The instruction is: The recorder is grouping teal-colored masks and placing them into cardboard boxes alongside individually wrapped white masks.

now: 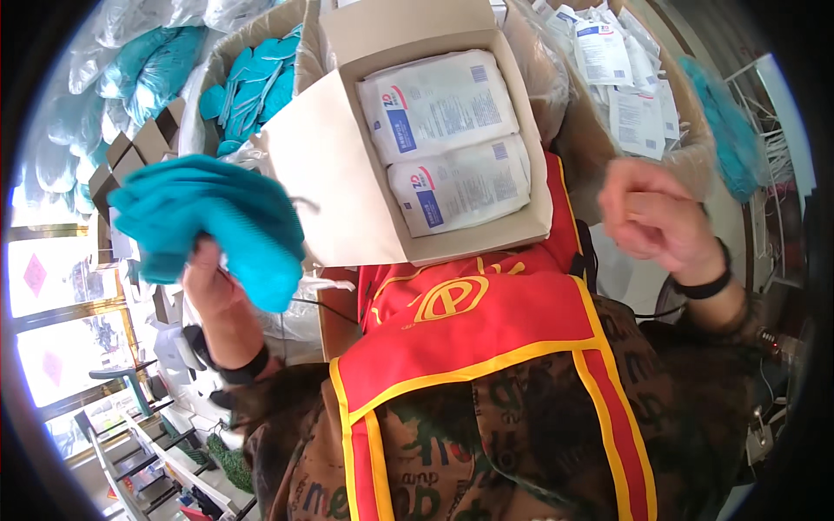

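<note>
My left hand (211,276), at the left, is closed around the lower edge of a stack of teal folded fabric pieces (252,227). The stack fans out above my fingers and hides some of them. My right hand (651,217) is raised at the right with its fingers curled in, slightly blurred, and nothing shows in it. Between the hands stands an open cardboard box (304,165) with its flaps folded out. Two white printed packets (469,195) lie in it, one beyond the other.
Beyond my left hand, a lined carton (207,95) holds many teal pieces. A lined carton (565,130) at the far right holds white packets (641,122). Clear bags with teal contents (152,74) are piled far left. A metal rack (130,460) stands lower left.
</note>
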`<state>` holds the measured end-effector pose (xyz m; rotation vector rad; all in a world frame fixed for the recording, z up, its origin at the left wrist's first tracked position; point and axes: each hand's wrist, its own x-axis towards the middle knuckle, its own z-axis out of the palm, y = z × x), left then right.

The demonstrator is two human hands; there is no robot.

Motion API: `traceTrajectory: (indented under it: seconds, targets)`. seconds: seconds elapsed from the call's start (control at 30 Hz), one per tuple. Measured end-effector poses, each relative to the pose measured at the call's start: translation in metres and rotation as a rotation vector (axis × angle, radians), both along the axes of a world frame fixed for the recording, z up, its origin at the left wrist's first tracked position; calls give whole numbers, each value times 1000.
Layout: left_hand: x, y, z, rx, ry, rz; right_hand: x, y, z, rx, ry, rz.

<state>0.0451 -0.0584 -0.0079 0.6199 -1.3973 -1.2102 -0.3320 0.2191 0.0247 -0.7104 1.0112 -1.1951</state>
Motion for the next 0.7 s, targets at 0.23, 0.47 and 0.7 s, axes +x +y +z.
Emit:
traceTrajectory:
  seconds: [0.23, 0.47, 0.7]
  targets:
    - [-40, 18, 7, 203, 656, -697, 46, -67, -33, -209, -147, 114]
    - [-81, 31, 23, 251, 731, -910, 62, -100, -22, -122, 2, 98]
    - [-104, 34, 35, 277, 756, -972, 76, -136, -40, -249, 92, 173]
